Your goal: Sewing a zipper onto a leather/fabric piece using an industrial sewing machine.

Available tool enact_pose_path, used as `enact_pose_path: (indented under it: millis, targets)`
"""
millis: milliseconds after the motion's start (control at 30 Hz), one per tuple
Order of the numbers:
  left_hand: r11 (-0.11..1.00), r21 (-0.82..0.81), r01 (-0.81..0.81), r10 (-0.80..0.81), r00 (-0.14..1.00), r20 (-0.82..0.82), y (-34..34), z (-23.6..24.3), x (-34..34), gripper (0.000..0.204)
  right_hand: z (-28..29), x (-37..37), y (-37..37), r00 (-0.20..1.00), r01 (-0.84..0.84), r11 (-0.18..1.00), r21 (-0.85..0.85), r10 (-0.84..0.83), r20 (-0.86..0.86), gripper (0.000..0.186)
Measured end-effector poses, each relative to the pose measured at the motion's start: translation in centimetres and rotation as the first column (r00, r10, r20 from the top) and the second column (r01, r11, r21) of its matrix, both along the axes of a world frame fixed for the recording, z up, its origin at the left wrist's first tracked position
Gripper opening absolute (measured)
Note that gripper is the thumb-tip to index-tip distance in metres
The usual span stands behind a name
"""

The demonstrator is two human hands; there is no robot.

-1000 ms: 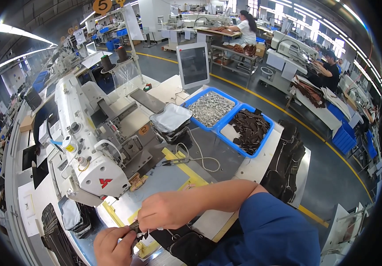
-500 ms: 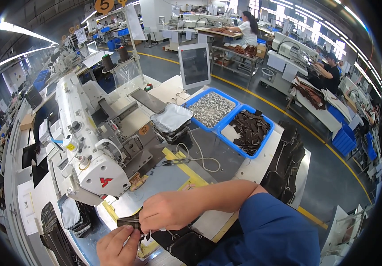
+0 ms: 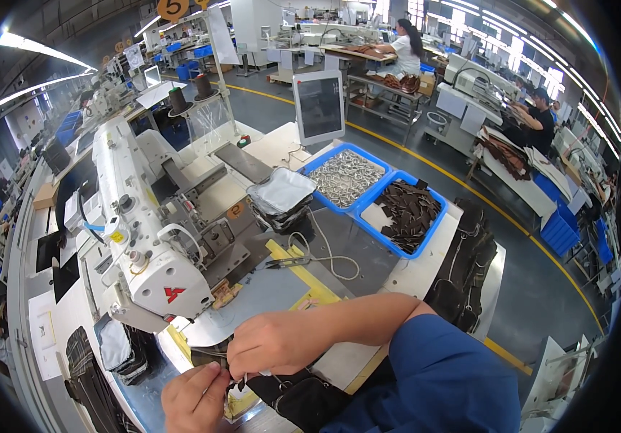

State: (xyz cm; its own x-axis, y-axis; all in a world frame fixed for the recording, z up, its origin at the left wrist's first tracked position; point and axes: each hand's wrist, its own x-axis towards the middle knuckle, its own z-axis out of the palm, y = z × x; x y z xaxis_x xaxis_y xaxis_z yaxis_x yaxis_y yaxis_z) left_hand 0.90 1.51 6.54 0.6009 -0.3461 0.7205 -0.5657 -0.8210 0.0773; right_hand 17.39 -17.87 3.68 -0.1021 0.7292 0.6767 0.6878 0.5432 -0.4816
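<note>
Under the front of the white sewing machine [image 3: 170,267], both my hands meet over dark plaid fabric [image 3: 209,355]. My left hand [image 3: 194,398] has thumb and forefinger pinched together at its edge; whatever lies between the tips is hidden. With fingers curled down, my right hand [image 3: 269,345] grips the fabric from above. A small dark tab with a bit of metal [image 3: 237,387] shows just below the meeting fingertips. Beside my right wrist lies a black fabric pouch [image 3: 312,403]. Thread snips [image 3: 286,263] rest on yellow tape beyond the hands.
Blue trays hold metal rings [image 3: 346,177] and dark fabric tabs [image 3: 406,216]. A stack of fabric pieces [image 3: 282,195] sits by a pale cord [image 3: 339,268]. Dark strapped pieces [image 3: 463,270] lie at the right edge, more fabric [image 3: 94,375] at left. A screen [image 3: 319,107] stands behind.
My left fingertips have lifted slightly and shifted right, closer to the right fingers. Less of the plaid fabric shows between the hands. My right hand has barely moved.
</note>
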Motion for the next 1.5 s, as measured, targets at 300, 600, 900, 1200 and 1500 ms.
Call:
enact_pose_path:
  millis: [300, 600, 900, 1200, 1500]
  targets:
    - [0.995, -0.095, 0.017, -0.016, 1.000, 0.012, -0.3, -0.8, 0.2, 0.018, -0.2, -0.3, 0.1, 1.000, 0.006, 0.999, 0.036, -0.005, -0.026, 0.025]
    - [0.990, -0.139, 0.037, -0.028, 0.997, 0.065, -0.5, -1.4, 0.7, 0.010, -0.3, -0.5, 0.3, 0.999, 0.036, 0.998, 0.056, -0.034, -0.029, 0.027]
    - [0.983, -0.182, 0.028, -0.041, 0.997, -0.064, 0.2, -1.6, 0.7, 0.015, -0.4, -0.6, 0.4, 0.995, 0.080, 0.992, 0.097, -0.074, -0.064, 0.028]
    - [0.961, -0.275, -0.009, 0.013, 1.000, 0.015, 0.5, -4.5, 0.9, 0.013, -0.4, -0.7, 0.6, 0.990, 0.131, 0.983, 0.127, -0.122, -0.073, 0.027]
    - [0.672, -0.719, 0.175, -0.315, 0.947, -0.064, 0.0, -4.6, 2.6, 0.045, -0.8, -1.1, 0.6, 0.943, 0.287, 0.952, 0.102, -0.262, -0.205, 0.017]
